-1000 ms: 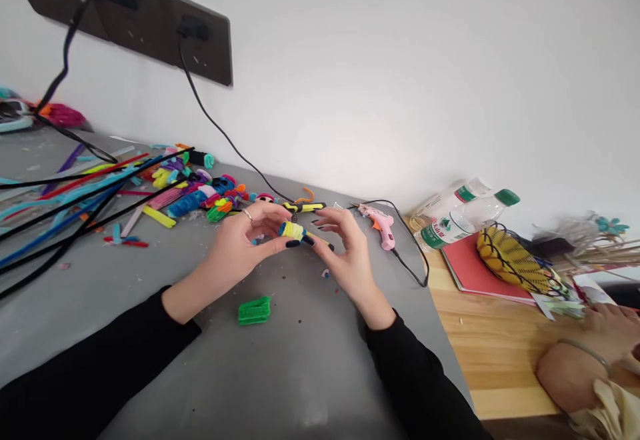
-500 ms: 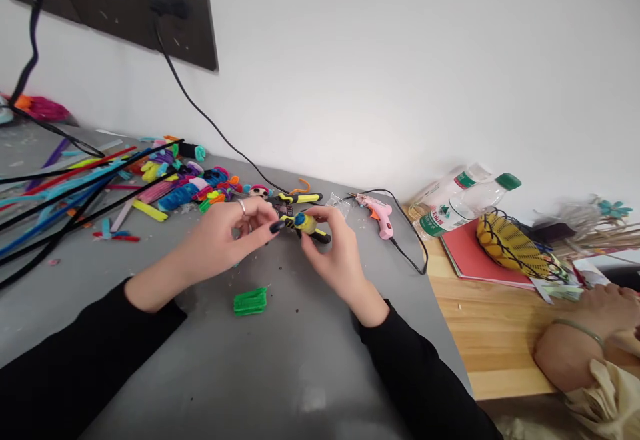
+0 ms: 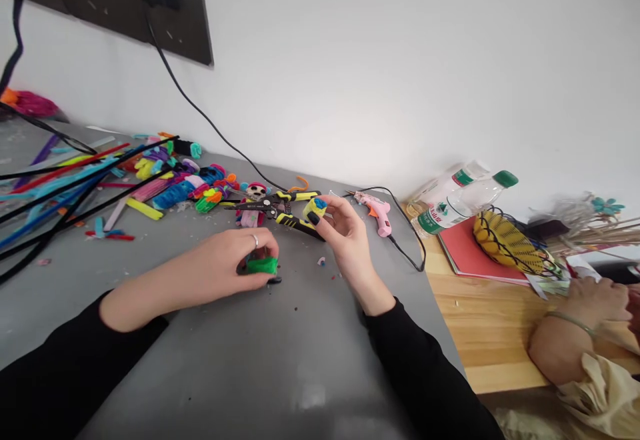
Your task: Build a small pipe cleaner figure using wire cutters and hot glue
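Observation:
My left hand (image 3: 235,260) is curled round a green folded bundle of pipe cleaner (image 3: 263,265) low over the grey tabletop, its thumb along the near side. Between the thumb and fingers of my right hand (image 3: 345,230) is a small yellow pipe-cleaner roll with a blue top (image 3: 314,209). Just behind both hands lie black and yellow pliers (image 3: 273,208), handles apart. A small pipe-cleaner doll (image 3: 253,193) with a pink-and-white head lies partly under the pliers.
Loose pipe cleaners (image 3: 60,190) and several fuzzy figures (image 3: 175,183) cover the left. A pink glue gun (image 3: 377,212) with a black cord lies at right. Beyond are plastic bottles (image 3: 450,210), a yellow basket (image 3: 507,240) and a co-worker's hand (image 3: 593,303) over a wooden table.
My left hand has left the yellow roll, moved down towards me and closed round the green bundle. My right hand still holds the roll, now slightly farther right and higher.

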The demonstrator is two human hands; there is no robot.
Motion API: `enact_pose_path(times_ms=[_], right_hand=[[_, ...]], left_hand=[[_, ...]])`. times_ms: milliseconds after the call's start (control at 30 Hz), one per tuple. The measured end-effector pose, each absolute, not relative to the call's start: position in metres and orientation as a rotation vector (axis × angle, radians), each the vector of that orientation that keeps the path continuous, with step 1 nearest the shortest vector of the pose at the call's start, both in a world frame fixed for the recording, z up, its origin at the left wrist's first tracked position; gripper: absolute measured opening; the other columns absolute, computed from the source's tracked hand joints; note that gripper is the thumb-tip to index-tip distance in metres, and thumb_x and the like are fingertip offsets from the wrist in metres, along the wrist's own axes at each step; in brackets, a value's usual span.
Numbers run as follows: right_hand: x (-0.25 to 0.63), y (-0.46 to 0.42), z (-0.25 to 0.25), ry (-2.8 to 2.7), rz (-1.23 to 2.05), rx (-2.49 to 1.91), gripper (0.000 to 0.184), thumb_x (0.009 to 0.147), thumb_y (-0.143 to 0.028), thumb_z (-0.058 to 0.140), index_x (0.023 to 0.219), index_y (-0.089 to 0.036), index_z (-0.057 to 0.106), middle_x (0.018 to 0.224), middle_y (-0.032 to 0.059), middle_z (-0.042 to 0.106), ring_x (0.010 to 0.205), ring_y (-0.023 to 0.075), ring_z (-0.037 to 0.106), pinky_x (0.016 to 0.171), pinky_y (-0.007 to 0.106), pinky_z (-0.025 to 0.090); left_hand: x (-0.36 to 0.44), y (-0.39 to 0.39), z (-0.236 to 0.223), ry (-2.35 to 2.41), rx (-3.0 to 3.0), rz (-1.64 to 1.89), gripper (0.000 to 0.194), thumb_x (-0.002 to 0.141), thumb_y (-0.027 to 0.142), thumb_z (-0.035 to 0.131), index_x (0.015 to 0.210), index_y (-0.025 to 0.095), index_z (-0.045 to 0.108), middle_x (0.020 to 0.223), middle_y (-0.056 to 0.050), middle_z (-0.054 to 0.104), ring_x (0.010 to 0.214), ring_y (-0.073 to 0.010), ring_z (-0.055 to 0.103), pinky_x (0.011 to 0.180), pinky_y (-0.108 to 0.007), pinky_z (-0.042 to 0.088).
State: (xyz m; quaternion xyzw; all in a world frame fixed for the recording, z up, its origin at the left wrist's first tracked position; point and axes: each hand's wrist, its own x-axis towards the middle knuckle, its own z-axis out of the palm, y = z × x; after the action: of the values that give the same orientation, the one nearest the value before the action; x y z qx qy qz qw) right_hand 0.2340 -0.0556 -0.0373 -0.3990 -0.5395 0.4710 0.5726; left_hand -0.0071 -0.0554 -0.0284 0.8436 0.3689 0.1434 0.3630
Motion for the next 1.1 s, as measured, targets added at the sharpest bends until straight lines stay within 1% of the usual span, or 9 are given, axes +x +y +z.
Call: enact_pose_path(times_ms=[100,233,333,400,467,633,833,933,1100], right_hand=[[0.234,-0.056,-0.039,-1.217,1.180,-0.920,0.034,0.083,-0.044,0.087,0.110,-0.029,0.072,0.116,0.0036,0.076,0.108,0.0199,0.071,0.097,0.036,0.060],[0.232,-0.059,-0.040,-1.232,1.284,-0.908,0.038,0.082,-0.044,0.089,0.112,-0.028,0.071,0.119,0.0040,0.077,0.112,0.0204,0.073,0.105,0.038,0.058],[0.232,-0.060,-0.040,-1.295,1.264,-0.917,0.041,0.083,-0.044,0.088,0.116,-0.028,0.069,0.123,0.0053,0.076,0.113,0.0210,0.073,0.105,0.039,0.059],[0.231,-0.060,-0.040,-1.352,1.223,-0.925,0.041,0.084,-0.046,0.086,0.117,-0.028,0.069,0.124,0.0057,0.075,0.112,0.0211,0.073,0.102,0.039,0.061],[0.231,-0.061,-0.039,-1.405,1.199,-0.939,0.040,0.085,-0.049,0.084,0.115,-0.027,0.068,0.124,0.0060,0.075,0.110,0.0213,0.074,0.099,0.040,0.063],[0.228,-0.062,-0.040,-1.456,1.182,-0.957,0.038,0.086,-0.050,0.083,0.111,-0.026,0.067,0.124,0.0074,0.074,0.114,0.0231,0.074,0.100,0.041,0.064],[0.228,-0.061,-0.045,-1.463,1.165,-0.945,0.035,0.086,-0.047,0.085,0.110,-0.026,0.069,0.120,0.0070,0.076,0.112,0.0223,0.075,0.104,0.041,0.063],[0.228,-0.061,-0.046,-1.460,1.170,-0.931,0.034,0.087,-0.045,0.085,0.110,-0.026,0.069,0.117,0.0062,0.077,0.110,0.0215,0.075,0.103,0.041,0.063],[0.228,-0.062,-0.048,-1.461,1.150,-0.980,0.035,0.085,-0.049,0.085,0.105,-0.025,0.070,0.123,0.0077,0.077,0.114,0.0231,0.075,0.105,0.043,0.062]], left_hand=[[-0.003,-0.052,-0.032,1.058,2.101,0.534,0.027,0.092,0.049,0.060,0.104,0.026,0.069,0.097,-0.003,0.077,0.073,-0.0212,0.067,0.068,-0.033,0.053],[0.003,-0.051,-0.036,1.193,2.009,0.728,0.033,0.087,0.051,0.064,0.106,0.026,0.073,0.103,-0.005,0.082,0.079,-0.0246,0.073,0.070,-0.035,0.059],[0.006,-0.052,-0.036,1.224,1.902,0.864,0.033,0.083,0.052,0.068,0.105,0.028,0.075,0.107,-0.006,0.083,0.082,-0.0265,0.076,0.075,-0.038,0.065],[0.007,-0.053,-0.035,1.221,1.857,0.946,0.031,0.080,0.052,0.071,0.102,0.030,0.077,0.106,-0.005,0.084,0.081,-0.0272,0.077,0.079,-0.041,0.067],[0.008,-0.054,-0.033,1.243,1.832,0.998,0.028,0.080,0.051,0.072,0.099,0.031,0.078,0.104,-0.004,0.084,0.078,-0.0275,0.077,0.079,-0.042,0.067],[0.009,-0.056,-0.030,1.259,1.830,0.998,0.027,0.080,0.052,0.073,0.097,0.031,0.079,0.099,-0.004,0.084,0.071,-0.0261,0.074,0.074,-0.040,0.066],[0.008,-0.056,-0.031,1.301,1.864,0.993,0.028,0.081,0.054,0.069,0.094,0.031,0.079,0.096,-0.004,0.084,0.069,-0.0254,0.073,0.075,-0.039,0.063],[0.008,-0.056,-0.031,1.292,1.865,0.999,0.027,0.083,0.052,0.068,0.094,0.031,0.079,0.097,-0.004,0.084,0.072,-0.0262,0.074,0.076,-0.039,0.063],[0.009,-0.057,-0.033,1.284,1.855,1.017,0.027,0.084,0.055,0.069,0.094,0.031,0.078,0.100,-0.004,0.085,0.076,-0.0276,0.075,0.078,-0.041,0.064]])
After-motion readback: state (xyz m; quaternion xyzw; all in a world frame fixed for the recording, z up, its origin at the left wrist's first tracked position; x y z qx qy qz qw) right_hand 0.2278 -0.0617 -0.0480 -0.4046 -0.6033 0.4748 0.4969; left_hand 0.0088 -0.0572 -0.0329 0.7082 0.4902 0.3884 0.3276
